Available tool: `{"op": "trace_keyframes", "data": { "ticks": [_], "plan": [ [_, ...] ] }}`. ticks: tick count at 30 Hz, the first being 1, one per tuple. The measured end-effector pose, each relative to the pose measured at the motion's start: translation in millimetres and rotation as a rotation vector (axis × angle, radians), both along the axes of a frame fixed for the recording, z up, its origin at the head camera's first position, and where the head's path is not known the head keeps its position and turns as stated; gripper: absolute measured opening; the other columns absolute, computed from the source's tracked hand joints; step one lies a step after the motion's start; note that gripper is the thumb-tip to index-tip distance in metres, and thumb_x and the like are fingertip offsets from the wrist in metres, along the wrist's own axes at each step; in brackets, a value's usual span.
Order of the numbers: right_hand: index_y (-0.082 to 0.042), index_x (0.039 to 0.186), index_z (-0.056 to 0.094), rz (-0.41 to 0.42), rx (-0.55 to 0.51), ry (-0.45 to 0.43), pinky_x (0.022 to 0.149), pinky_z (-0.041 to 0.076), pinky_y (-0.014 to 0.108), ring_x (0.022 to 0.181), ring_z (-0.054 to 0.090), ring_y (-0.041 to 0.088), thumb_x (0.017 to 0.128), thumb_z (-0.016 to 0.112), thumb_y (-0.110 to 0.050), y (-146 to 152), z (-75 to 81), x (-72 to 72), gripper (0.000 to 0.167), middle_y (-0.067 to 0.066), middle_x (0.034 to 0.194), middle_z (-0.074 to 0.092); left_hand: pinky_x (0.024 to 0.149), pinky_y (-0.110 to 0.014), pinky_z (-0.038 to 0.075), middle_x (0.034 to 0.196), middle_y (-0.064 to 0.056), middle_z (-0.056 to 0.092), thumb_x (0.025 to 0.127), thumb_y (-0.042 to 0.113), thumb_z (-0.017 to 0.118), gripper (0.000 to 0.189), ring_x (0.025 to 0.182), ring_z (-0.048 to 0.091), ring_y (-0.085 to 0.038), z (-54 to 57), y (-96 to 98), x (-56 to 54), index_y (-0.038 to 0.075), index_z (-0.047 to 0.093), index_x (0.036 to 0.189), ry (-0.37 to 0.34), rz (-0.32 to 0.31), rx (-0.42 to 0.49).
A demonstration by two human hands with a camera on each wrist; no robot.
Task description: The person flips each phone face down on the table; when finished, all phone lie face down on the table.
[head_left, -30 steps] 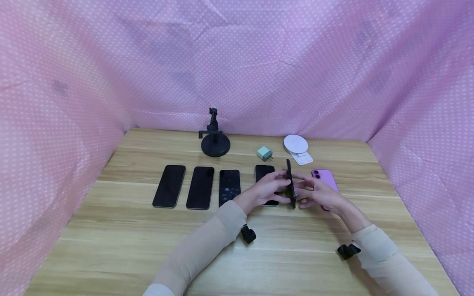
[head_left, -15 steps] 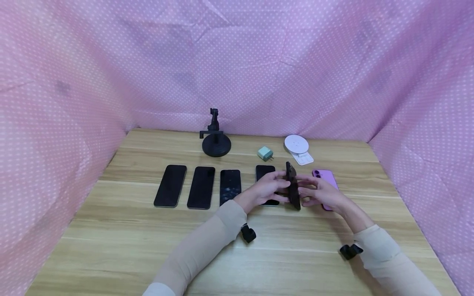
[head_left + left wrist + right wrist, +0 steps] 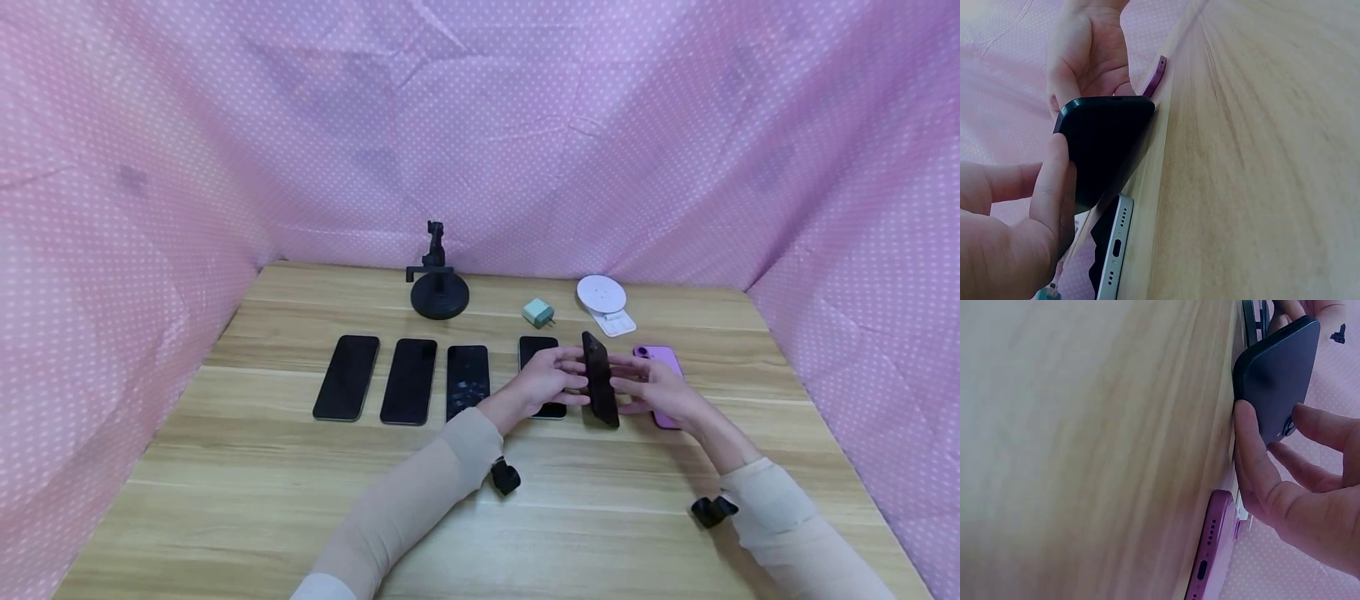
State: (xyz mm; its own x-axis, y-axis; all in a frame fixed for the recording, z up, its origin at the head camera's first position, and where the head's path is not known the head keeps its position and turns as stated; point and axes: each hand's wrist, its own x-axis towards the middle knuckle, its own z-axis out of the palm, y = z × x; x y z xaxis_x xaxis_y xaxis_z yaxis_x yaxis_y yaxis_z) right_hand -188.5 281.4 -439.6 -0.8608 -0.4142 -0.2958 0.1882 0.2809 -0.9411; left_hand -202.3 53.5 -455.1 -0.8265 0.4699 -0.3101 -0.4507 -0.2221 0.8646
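Observation:
Between both hands a black smartphone (image 3: 600,379) is held tilted on its long edge, close over the table. My left hand (image 3: 550,382) grips its left side, fingers along the dark front as the left wrist view shows. On the other side, my right hand (image 3: 662,392) pinches the phone, with the thumb near the camera bump (image 3: 1289,427) and fingers at the lower edge. Under my left hand lies a silver-edged phone (image 3: 537,343), partly covered. A purple phone (image 3: 1215,534) lies face down beneath my right hand.
Left of the hands, three black phones lie in a row, the nearest one (image 3: 467,379) beside my left forearm. Behind stand a black phone stand (image 3: 439,296), a green charger plug (image 3: 537,312) and a white round disc (image 3: 602,294) on a card. Pink dotted cloth (image 3: 480,125) surrounds the wooden table (image 3: 585,525).
The held phone has turned from nearly edge-on to show more of its broad face, its near end swinging right. The right hand has shifted slightly right; the left hand keeps its place.

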Motion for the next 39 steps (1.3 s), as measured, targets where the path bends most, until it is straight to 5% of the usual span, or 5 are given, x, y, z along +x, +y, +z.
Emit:
{"op": "trace_keyframes", "data": {
  "ticks": [23,32,39],
  "plan": [
    [0.014,0.155,0.013,-0.012,0.068,0.049,0.092,0.058,0.046,0.129,0.046,0.044,0.104,0.056,-0.006,7.9,2.5,-5.6,0.069,0.041,0.147,0.032,0.085,-0.04,0.061,0.133,-0.017,0.057,0.093,-0.01,0.065,0.06,0.111,0.065,-0.028,-0.6,0.6,4.0,-0.003,0.045,0.149,0.034,-0.018,-0.093],
    [0.012,0.156,0.013,-0.026,0.08,0.048,0.091,0.058,0.045,0.131,0.044,0.047,0.104,0.057,-0.007,8.4,3.0,-5.8,0.071,0.041,0.15,0.029,0.086,-0.043,0.06,0.144,-0.019,0.053,0.093,-0.002,0.071,0.064,0.117,0.064,-0.028,2.5,-1.3,5.1,0.004,0.045,0.151,0.098,-0.093,-0.216],
    [0.013,0.156,0.013,-0.03,0.093,0.049,0.091,0.058,0.044,0.131,0.043,0.047,0.104,0.056,-0.007,7.9,4.3,-5.2,0.07,0.041,0.15,0.029,0.086,-0.045,0.06,0.149,-0.022,0.048,0.093,-0.002,0.07,0.068,0.125,0.058,-0.031,3.5,-1.7,8.6,0.005,0.041,0.154,0.13,-0.12,-0.227]
  ]
}}
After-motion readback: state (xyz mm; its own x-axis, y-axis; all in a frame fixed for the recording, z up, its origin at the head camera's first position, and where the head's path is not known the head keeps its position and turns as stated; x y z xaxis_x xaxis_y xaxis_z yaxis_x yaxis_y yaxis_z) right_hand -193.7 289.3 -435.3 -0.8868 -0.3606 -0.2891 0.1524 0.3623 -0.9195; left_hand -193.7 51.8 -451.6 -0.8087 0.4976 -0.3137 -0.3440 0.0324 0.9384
